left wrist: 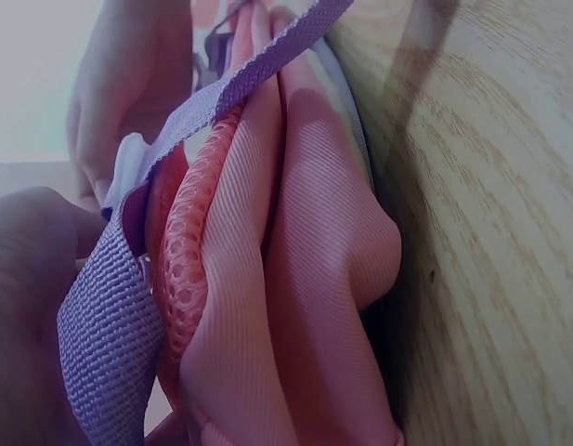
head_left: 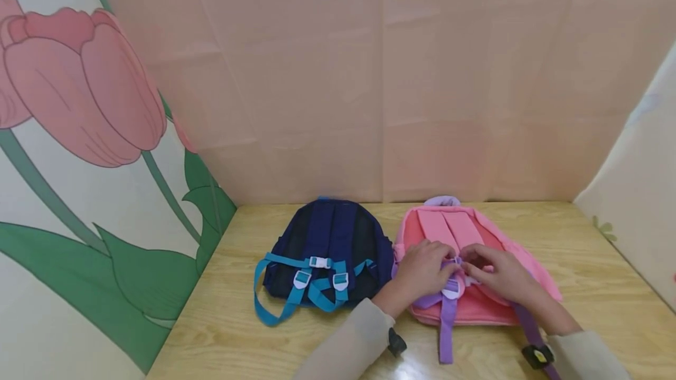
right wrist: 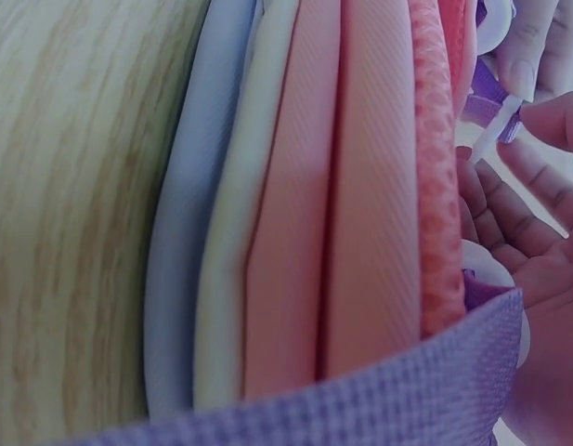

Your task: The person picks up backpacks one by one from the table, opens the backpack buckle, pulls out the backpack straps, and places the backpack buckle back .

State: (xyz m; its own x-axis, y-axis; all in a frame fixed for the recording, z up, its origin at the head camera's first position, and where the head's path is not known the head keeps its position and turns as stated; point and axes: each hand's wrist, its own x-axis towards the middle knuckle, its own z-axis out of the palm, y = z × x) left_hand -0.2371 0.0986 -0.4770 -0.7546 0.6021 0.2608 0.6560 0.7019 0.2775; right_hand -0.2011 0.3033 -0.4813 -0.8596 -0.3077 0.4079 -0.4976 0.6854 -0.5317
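A pink backpack (head_left: pixel 435 224) lies with its strap side up, purple straps (head_left: pixel 446 327) across it. Over its middle, the left hand (head_left: pixel 425 265) and right hand (head_left: pixel 496 268) meet at a small white buckle (head_left: pixel 457 261). In the right wrist view, the left hand's fingertips (right wrist: pixel 522 82) pinch the buckle (right wrist: pixel 495 130) where purple webbing passes through, and the right hand (right wrist: pixel 546 232) holds its other side between thumb and curled fingers. The left wrist view shows purple webbing (left wrist: pixel 110 325) beside the left hand (left wrist: pixel 26 279); the right hand (left wrist: pixel 128 93) is beyond the buckle (left wrist: pixel 128 169).
A dark blue backpack (head_left: pixel 333 221) with teal straps (head_left: pixel 280 315) and white buckles lies just left of the pink one on the wooden table (head_left: pixel 211 333). A pinkish sheet (head_left: pixel 317 87) hangs behind, and a tulip-printed panel (head_left: pixel 84 87) stands at the left.
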